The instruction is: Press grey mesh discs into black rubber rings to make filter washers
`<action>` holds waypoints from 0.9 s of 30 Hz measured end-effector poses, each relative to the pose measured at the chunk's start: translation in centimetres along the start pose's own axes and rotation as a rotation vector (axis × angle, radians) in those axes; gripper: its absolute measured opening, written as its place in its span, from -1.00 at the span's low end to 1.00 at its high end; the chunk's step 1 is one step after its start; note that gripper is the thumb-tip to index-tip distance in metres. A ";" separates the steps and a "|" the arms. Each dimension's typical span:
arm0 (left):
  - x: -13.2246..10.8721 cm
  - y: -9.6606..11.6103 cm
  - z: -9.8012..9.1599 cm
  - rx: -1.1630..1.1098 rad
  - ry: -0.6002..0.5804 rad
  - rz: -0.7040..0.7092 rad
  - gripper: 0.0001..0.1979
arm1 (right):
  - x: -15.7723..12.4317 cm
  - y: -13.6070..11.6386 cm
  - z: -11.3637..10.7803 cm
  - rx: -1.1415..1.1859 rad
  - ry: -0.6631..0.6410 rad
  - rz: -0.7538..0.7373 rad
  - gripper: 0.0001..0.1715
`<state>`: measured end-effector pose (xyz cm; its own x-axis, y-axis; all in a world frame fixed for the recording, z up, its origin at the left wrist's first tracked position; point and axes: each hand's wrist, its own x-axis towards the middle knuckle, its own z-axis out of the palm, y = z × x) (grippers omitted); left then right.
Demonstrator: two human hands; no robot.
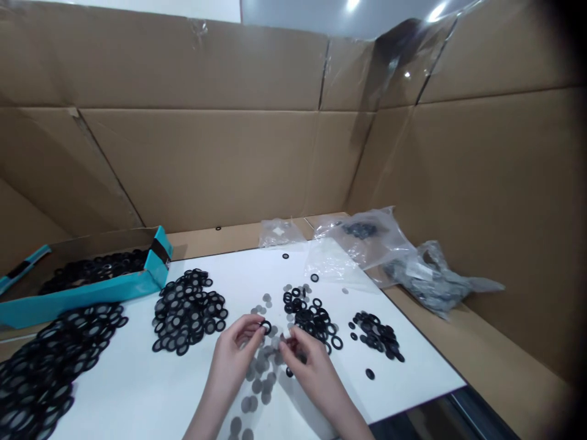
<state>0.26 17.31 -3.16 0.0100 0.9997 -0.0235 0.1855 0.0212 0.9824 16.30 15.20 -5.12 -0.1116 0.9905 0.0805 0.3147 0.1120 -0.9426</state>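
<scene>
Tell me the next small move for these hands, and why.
Probably press a grey mesh disc into the black rubber ring with the right hand, while the left hand steadies it. The ring's centre looks open, the right hand is close to it beside the loose discs, and the nearby pile shows rings with grey centres.

Cardboard surround (206, 165) w/ teal box (87, 299), plastic bags (376, 244) back R.

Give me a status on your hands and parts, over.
Left hand pinching black rubber ring. Right hand close beside, grip unclear. Grey mesh discs scattered below both hands on white board.
</scene>
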 end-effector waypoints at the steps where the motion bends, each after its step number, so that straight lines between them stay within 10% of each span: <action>1: -0.2 0.2 0.1 -0.027 -0.003 -0.007 -0.80 | 0.0 -0.1 0.2 0.008 -0.005 0.003 -0.71; 17: -0.7 0.2 -0.1 -0.331 0.037 -0.314 -0.66 | 0.5 -0.4 1.0 -0.113 0.034 -0.019 -0.74; 27: -0.3 -0.5 -0.1 -0.273 0.106 -0.214 -0.71 | 0.4 -0.6 0.1 -0.225 -0.030 -0.127 -0.78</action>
<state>0.06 17.03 -3.66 -0.1051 0.9677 -0.2290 -0.0973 0.2192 0.9708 15.92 15.52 -4.54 -0.1904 0.9649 0.1810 0.4979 0.2538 -0.8293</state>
